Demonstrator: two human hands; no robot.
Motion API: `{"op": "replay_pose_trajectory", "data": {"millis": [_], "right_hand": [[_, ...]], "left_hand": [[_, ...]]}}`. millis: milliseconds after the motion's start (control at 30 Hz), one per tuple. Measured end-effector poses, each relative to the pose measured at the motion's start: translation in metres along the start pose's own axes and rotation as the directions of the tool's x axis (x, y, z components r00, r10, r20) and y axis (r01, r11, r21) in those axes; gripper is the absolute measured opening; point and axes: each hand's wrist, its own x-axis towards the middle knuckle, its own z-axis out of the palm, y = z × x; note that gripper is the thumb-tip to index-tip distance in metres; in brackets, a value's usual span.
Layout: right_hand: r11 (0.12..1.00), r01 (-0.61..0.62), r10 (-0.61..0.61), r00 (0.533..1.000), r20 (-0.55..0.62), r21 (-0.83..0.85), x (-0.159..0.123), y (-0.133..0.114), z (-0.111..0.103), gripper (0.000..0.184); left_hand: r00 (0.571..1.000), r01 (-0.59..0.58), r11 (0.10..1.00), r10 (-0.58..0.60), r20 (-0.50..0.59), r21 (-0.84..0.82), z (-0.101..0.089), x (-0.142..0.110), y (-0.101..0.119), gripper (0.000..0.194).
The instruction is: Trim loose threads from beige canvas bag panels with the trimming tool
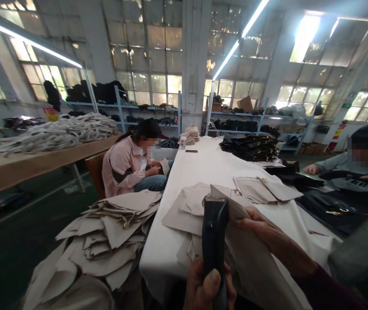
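My left hand (207, 286) is wrapped round the handle of a black electric clipper (214, 234), held upright with its wide head at the top. Directly beside it, my right hand (264, 226) pinches the edge of a beige fabric piece (248, 249), which hangs down toward me. The clipper's head is close to this fabric and covers part of its edge; whether they touch I cannot tell. Behind the clipper, more beige fabric pieces (184, 209) lie on the white table (203, 165), one with a small metal fitting.
A large heap of beige pieces (116, 232) stands left of the table. A person in a pink jacket (122, 165) sits beyond it, handling fabric. Dark stacked pieces (251, 147) lie at the far end. Another person (345, 172) works at the right, near a grey post (361, 241).
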Motion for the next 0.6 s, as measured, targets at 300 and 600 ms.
{"op": "replay_pose_trajectory", "data": {"millis": [300, 600], "right_hand": [[0.702, 0.475, -0.489, 0.863, 0.126, -0.53, 0.006, -0.042, -0.004, 0.034], [0.465, 0.577, -0.795, 0.606, -0.03, -0.671, 0.006, -0.083, -0.035, 0.056]], "left_hand": [[0.978, -0.066, 0.997, 0.071, -0.194, 0.034, -0.016, 0.005, 0.026, 0.038], [0.967, -0.051, 0.997, 0.065, -0.248, 0.061, -0.043, -0.008, 0.025, 0.041]]}}
